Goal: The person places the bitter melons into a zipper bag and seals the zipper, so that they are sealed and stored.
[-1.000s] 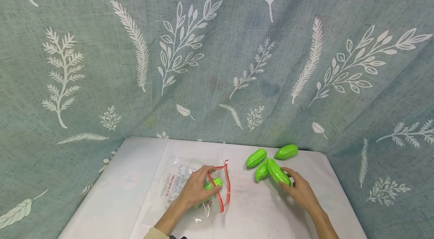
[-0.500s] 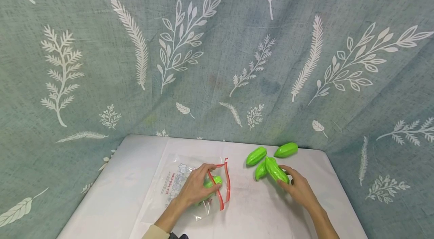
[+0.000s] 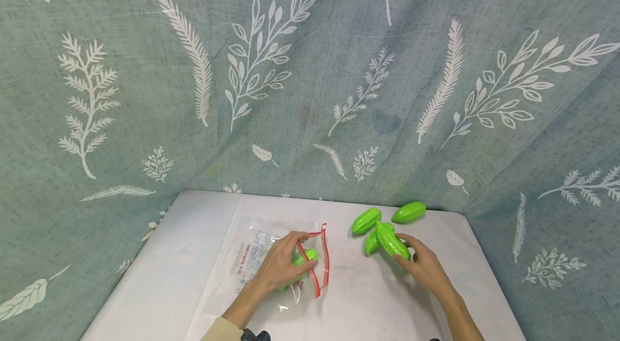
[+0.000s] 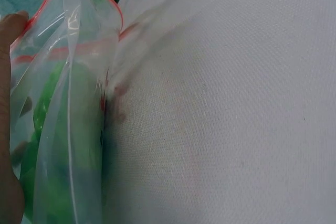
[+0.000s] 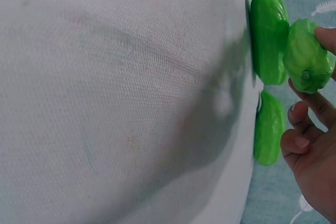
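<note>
My left hand (image 3: 282, 264) grips a clear zip-top bag (image 3: 247, 252) near its red-edged mouth, which gapes toward the right. Inside the bag lies a green star fruit (image 3: 308, 256); through the plastic in the left wrist view its green body (image 4: 79, 129) looks blurred. The right hand (image 3: 420, 265) holds a glossy ridged star fruit (image 3: 392, 241) by its near end, between thumb and fingers. Right behind this one, a second star fruit (image 3: 371, 244) is partly hidden. In the right wrist view, the held star fruit (image 5: 308, 56) shows its stem end, and the lower fingers are loosely curled.
Two more star fruits lie near the table's back edge, one to the left (image 3: 366, 221) and one to the right (image 3: 409, 212). A leaf-patterned green cloth (image 3: 310, 88) hangs behind and beside the white table (image 3: 358, 303).
The right hand and its star fruit have shifted slightly left. The left hand keeps its grip on the bag; the whole head view has tilted a little.
</note>
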A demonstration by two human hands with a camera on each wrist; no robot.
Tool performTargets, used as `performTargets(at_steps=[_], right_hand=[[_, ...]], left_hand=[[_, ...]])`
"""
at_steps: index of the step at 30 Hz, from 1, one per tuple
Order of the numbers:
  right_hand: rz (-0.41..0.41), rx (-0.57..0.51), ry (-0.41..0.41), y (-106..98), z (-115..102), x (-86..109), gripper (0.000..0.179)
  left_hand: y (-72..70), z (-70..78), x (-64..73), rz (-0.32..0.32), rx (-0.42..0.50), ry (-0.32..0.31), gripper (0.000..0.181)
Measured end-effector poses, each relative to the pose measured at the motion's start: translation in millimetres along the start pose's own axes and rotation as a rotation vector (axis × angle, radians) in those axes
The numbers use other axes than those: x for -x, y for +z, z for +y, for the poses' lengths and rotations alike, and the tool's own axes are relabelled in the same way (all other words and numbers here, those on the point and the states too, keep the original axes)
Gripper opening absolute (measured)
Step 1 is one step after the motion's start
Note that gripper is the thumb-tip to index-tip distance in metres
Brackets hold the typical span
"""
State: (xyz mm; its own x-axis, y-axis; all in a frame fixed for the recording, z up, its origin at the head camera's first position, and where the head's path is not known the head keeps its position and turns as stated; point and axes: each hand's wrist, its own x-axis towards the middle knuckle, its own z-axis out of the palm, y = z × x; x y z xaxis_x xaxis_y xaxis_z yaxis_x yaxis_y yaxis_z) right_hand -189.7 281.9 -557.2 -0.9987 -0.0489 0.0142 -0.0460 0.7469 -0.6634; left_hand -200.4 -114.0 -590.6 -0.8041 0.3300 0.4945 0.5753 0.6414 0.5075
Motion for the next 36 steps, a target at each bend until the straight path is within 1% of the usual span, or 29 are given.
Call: performTargets(at_steps=[15, 24, 36], right_hand=[[-0.010, -0.041, -0.017, 5, -5, -2.2, 0.065], [-0.011, -0.051, -0.021, 9, -7, -2.1, 0.064], [-0.011, -0.057, -0.038, 13, -12, -4.3, 0.063]], left_hand=[[2.3, -1.6, -2.9, -0.013, 0.014, -0.019, 0.067], [4.2, -2.4, -1.1, 0.015, 0.001, 0.009, 0.065], [5.2, -2.8, -2.7, 0.028, 0.005, 0.019, 0.065]])
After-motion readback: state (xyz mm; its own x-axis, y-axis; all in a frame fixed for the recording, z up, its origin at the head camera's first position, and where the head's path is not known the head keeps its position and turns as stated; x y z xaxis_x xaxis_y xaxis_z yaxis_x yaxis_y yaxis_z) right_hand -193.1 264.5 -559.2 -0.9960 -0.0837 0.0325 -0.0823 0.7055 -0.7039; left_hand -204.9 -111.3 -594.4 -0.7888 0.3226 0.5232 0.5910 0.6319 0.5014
